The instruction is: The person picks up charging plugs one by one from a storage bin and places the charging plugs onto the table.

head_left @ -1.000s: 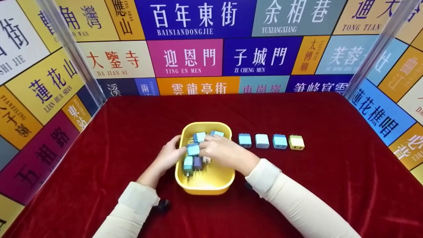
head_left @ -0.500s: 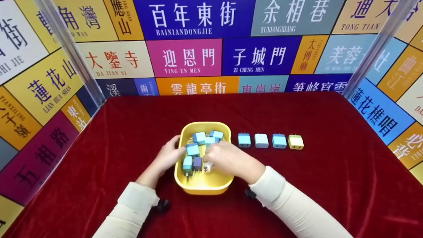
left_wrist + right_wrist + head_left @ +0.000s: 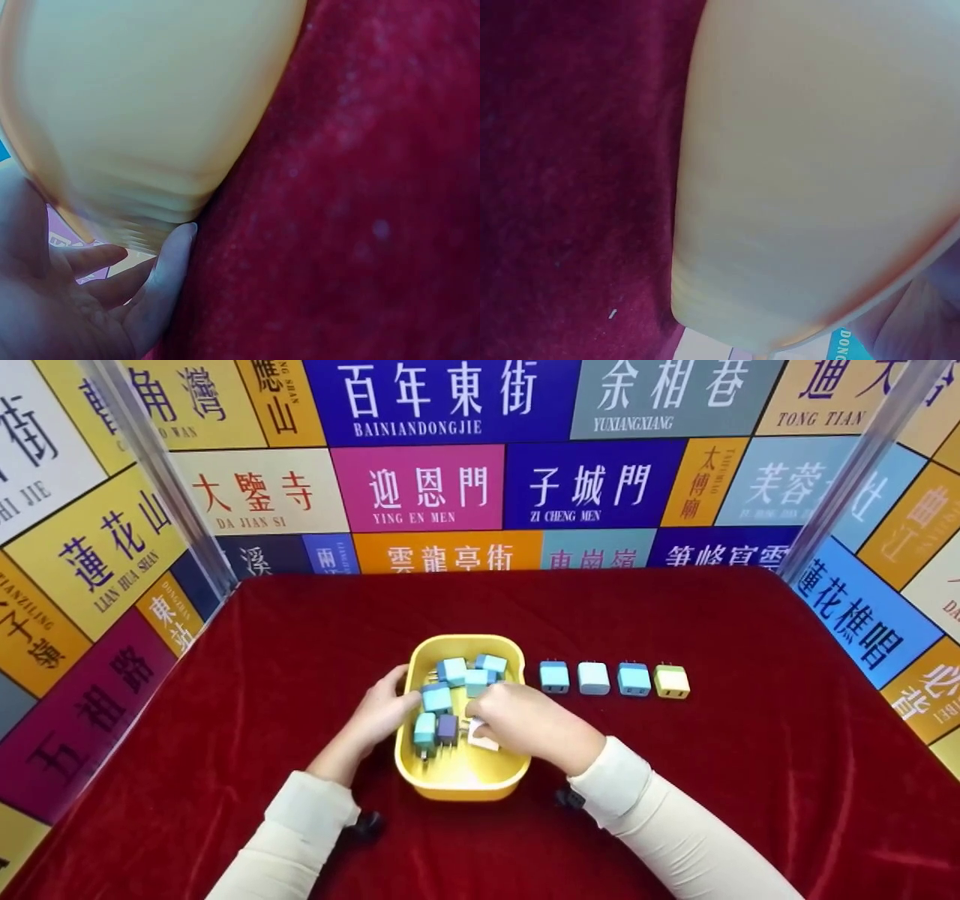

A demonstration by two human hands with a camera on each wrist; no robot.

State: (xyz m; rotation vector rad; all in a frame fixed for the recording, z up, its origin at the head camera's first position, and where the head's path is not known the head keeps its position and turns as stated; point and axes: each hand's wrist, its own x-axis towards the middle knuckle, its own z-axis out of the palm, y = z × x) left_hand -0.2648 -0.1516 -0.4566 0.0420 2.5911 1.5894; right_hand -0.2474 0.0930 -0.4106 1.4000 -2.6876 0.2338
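In the head view my left hand (image 3: 386, 705) holds the left side of a yellow plastic bin (image 3: 466, 793), thumb at the rim and fingers along the outer wall. Those fingers (image 3: 169, 274) touch the wall low down in the left wrist view. My right hand (image 3: 529, 724) reaches into the bin and pinches a white plug charger (image 3: 484, 739), its prongs pointing left; the fingertips are partly hidden. Around it lie several chargers: a dark purple one (image 3: 448, 729), a teal one (image 3: 424, 731) and light blue ones (image 3: 452, 671). The bin's wall (image 3: 802, 165) fills most of the right wrist view.
Right of the bin a row of chargers stands on the dark red cloth (image 3: 675, 780): a blue one (image 3: 554, 678), a pale one (image 3: 593, 679), another blue one (image 3: 634, 679) and a yellow-green one (image 3: 671, 682). Sign-printed panels and clear posts (image 3: 187, 510) border the table.
My right hand has moved off the light blue chargers, down toward the near part of the bin. The white charger has turned and now shows more beneath the fingers. My left hand stays put.
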